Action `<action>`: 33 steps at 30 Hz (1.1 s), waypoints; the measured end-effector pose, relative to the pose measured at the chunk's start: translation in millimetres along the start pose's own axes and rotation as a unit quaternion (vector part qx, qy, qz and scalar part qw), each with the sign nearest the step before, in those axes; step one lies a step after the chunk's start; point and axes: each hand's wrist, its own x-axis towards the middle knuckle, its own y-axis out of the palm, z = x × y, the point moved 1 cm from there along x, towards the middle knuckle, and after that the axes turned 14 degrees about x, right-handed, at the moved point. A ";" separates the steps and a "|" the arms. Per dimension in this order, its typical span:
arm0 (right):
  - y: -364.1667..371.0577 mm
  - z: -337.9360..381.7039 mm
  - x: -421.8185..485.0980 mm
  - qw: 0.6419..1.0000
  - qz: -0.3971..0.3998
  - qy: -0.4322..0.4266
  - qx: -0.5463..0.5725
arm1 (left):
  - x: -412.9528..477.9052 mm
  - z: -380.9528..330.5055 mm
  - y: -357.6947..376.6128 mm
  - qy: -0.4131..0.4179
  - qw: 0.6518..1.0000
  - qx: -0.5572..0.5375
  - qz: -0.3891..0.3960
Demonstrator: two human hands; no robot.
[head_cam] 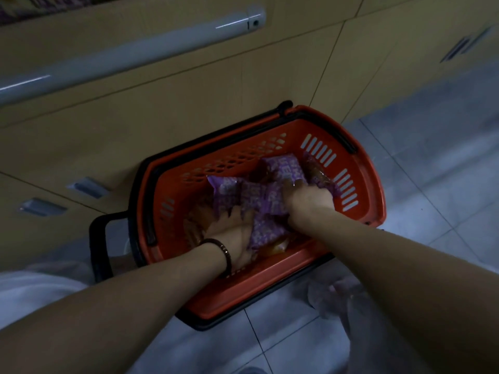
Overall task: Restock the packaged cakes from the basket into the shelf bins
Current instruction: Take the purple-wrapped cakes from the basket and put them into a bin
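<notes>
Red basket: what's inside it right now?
The red basket holds purple packaged cakes, with both hands in among them: left hand, right hand. Brownish clear packs show at the edges. Hands and wrappers cover the basket floor, so no count.

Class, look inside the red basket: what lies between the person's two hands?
In the head view, purple packaged cakes fill the stretch between the left hand and the right hand.

A shop: red shopping basket [359,168] on tiled floor [432,163]; beige base cabinets [189,85] behind.
</notes>
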 end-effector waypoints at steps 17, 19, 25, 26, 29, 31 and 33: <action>-144.3 -37.6 -36.6 0.642 0.203 -0.025 0.739 | -51.7 81.1 -139.8 -0.045 0.608 -0.790 0.060; -157.1 -31.4 -46.6 0.595 0.214 -0.046 0.774 | -69.1 89.5 -161.2 0.005 0.590 -0.804 0.078; -171.2 -19.8 -65.8 0.611 0.197 -0.150 0.752 | -98.3 96.4 -181.8 0.086 0.603 -0.790 0.073; -170.3 -18.3 -64.5 0.615 0.169 -0.152 0.755 | -96.2 95.8 -180.1 0.086 0.609 -0.786 0.062; -168.5 -13.4 -60.3 0.598 0.125 -0.150 0.778 | -86.0 90.2 -181.5 0.080 0.612 -0.787 0.026; -168.2 -12.1 -58.9 0.592 0.117 -0.158 0.782 | -79.5 85.7 -183.0 0.066 0.596 -0.800 0.003; -170.1 -11.5 -59.7 0.579 0.111 -0.171 0.790 | -73.2 81.5 -177.8 0.041 0.569 -0.821 -0.027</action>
